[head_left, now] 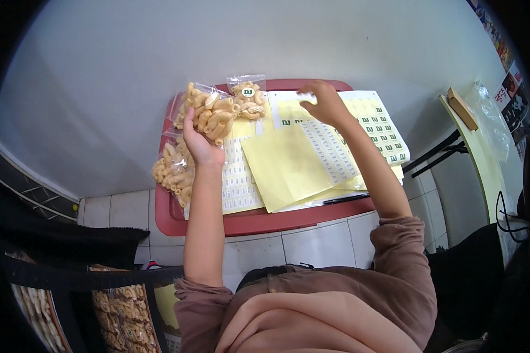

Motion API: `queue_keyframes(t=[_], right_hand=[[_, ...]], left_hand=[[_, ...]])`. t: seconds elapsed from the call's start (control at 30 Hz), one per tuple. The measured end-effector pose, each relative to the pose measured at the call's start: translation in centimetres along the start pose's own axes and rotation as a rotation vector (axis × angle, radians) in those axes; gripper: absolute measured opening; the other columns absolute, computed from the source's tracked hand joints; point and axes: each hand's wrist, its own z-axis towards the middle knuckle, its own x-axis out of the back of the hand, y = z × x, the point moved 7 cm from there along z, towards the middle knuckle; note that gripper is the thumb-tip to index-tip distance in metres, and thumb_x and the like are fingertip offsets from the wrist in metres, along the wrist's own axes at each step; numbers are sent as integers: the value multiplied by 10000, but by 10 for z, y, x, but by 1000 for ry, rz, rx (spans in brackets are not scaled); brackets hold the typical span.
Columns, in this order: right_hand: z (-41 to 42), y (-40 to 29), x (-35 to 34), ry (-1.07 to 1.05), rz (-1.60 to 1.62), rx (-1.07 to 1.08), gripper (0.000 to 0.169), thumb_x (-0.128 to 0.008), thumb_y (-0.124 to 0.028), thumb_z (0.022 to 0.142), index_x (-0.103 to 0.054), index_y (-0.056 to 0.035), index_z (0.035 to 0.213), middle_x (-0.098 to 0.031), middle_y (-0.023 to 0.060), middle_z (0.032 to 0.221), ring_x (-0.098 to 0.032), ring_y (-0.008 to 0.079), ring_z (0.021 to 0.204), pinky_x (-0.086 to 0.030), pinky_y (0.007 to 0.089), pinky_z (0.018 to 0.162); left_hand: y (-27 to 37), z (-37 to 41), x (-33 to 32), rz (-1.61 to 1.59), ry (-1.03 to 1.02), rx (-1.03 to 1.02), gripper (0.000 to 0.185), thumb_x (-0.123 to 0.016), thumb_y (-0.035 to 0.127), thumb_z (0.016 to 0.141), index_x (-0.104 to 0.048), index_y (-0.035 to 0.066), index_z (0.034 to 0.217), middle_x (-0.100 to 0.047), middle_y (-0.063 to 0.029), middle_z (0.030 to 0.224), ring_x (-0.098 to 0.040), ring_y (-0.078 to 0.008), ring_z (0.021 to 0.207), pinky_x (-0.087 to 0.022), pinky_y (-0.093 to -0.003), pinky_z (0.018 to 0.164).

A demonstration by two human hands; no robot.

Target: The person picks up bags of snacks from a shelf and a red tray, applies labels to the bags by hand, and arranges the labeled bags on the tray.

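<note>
My left hand (202, 148) holds a clear plastic bag of curved, macaroni-shaped snacks (213, 117) above the left side of a red table (265, 224). Over the sheet of round stickers with green printing (380, 132), my right hand (324, 103) is raised, thumb and fingers apart; I see nothing between them. Two more snack bags lie near my left hand: one (249, 101) at the back bears a round label, and another (172, 167) is partly hidden by my left forearm. A yellow backing sheet (278, 167) overlaps a sheet of small printed labels (238, 189).
A black pen (346, 199) lies at the table's near edge. The wall (265, 39) rises right behind the table. At right, a pale side table (472, 150) carries a cardboard piece (461, 108) and clear plastic (490, 128). Packed snack bags (126, 315) stand at lower left.
</note>
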Motion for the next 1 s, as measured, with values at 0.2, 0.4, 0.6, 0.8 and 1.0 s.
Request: queue_keyframes(t=[0.2, 0.4, 0.6, 0.8, 1.0], right_hand=[[-53, 27, -16, -167, -10, -230, 301, -646, -193, 680, -618, -20, 925, -597, 154, 893, -584, 260, 800, -464, 325, 731], [-60, 30, -23, -125, 25, -239, 371, -670, -225, 652, -612, -33, 964, -590, 140, 862, -582, 252, 794, -462, 321, 725], [-61, 26, -26, -104, 9, -206, 326, -658, -204, 661, -624, -50, 947, -581, 116, 846, -577, 239, 780, -462, 323, 710], [-62, 27, -29, -117, 13, -201, 303, -638, -183, 682, -618, -39, 948, -573, 122, 862, -575, 240, 799, -460, 333, 716], [-60, 21, -29, -150, -36, -199, 305, -632, -163, 687, -597, -23, 957, -566, 130, 879, -564, 256, 808, -454, 334, 723]], left_hand=[[-23, -4, -5, 28, -61, 145, 331, -463, 268, 819, -501, 34, 1049, -562, -84, 1004, -564, -202, 906, -471, -315, 775], [-61, -26, -19, 126, -203, 430, 329, -454, 273, 829, -496, 26, 1043, -576, -98, 964, -589, -190, 848, -497, -297, 728], [-89, -32, -14, 168, -320, 591, 314, -436, 285, 844, -497, 32, 1020, -583, -79, 868, -600, -132, 686, -515, -232, 568], [-91, -41, -21, 254, -287, 621, 302, -451, 287, 838, -516, 36, 993, -582, -57, 833, -589, -115, 652, -511, -220, 552], [-93, -37, -18, 171, -349, 687, 260, -445, 260, 846, -509, 29, 948, -589, -66, 818, -598, -120, 649, -514, -224, 541]])
